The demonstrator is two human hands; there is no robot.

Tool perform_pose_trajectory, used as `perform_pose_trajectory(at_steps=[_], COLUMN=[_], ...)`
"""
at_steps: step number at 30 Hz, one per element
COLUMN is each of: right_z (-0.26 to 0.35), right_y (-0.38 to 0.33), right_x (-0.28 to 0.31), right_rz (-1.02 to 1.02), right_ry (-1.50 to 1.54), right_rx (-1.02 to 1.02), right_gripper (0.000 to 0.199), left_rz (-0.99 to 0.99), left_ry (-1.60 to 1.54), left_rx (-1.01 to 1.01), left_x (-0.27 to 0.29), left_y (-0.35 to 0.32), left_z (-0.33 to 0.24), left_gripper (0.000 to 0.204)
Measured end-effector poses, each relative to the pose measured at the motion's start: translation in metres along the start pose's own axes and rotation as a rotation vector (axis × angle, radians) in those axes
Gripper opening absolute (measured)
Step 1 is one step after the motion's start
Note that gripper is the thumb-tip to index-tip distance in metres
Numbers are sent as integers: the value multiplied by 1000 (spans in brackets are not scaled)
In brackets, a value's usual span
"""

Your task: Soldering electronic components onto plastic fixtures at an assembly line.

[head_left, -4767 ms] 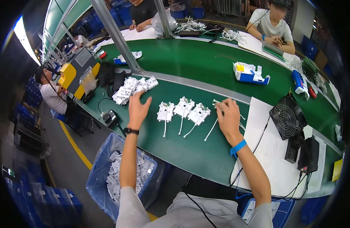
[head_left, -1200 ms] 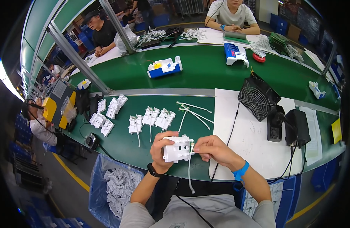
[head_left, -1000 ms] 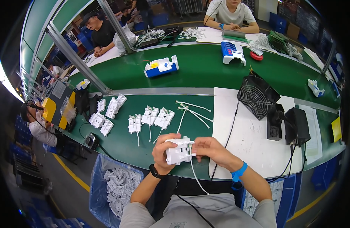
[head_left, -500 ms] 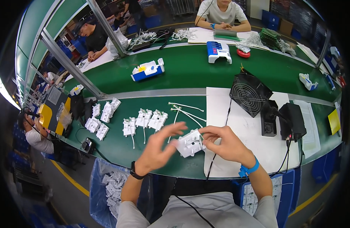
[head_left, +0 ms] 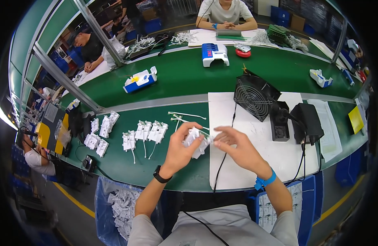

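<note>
My left hand [head_left: 181, 148] grips a white plastic housing [head_left: 193, 152] just above the green bench, its thumb across the front. Close to the housing's right edge, my right hand [head_left: 241, 151] has thumb and forefinger apart, with nothing clearly visible between them. Loose white leads with small green boards [head_left: 177, 117] lie beyond my left hand, partly covered by it. Farther left rests a row of white housings [head_left: 143, 131], with white leads trailing toward me. More white housings [head_left: 108, 125] are grouped at the bench's left.
A black fan [head_left: 254, 98] and black power box [head_left: 306, 123] stand on the white sheet [head_left: 254, 164]. Blue-and-white casings [head_left: 215, 55] sit on the green belt. Bins [head_left: 99, 209] [head_left: 310, 205] flank me below the bench edge. A person [head_left: 226, 16] sits opposite.
My left hand has come to the housing and now grips it, lifted slightly toward the left. My right hand has let go and its fingers are just off the edge. The whole view has shifted.
</note>
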State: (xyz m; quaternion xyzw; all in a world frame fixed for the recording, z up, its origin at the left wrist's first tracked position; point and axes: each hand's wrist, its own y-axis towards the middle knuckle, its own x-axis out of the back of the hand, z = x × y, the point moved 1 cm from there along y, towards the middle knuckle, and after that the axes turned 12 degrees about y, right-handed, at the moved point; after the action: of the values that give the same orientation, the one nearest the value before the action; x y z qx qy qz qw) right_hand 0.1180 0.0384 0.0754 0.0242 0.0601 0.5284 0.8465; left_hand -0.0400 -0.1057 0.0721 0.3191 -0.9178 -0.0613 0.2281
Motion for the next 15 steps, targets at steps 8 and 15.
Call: perform_pose_trajectory(at_steps=[8,15], right_z=[4,-3], right_y=[-21,-33], right_x=[-24,-4], right_rz=[-186,-250], right_ry=[-689,-679], right_rx=[548,494], right_gripper=[29,26], left_rz=[-245,15], left_ry=[-160,-139], left_rx=[16,88], left_x=[-41,-62], left_y=[22,39], left_z=[1,-3], left_gripper=[25,41])
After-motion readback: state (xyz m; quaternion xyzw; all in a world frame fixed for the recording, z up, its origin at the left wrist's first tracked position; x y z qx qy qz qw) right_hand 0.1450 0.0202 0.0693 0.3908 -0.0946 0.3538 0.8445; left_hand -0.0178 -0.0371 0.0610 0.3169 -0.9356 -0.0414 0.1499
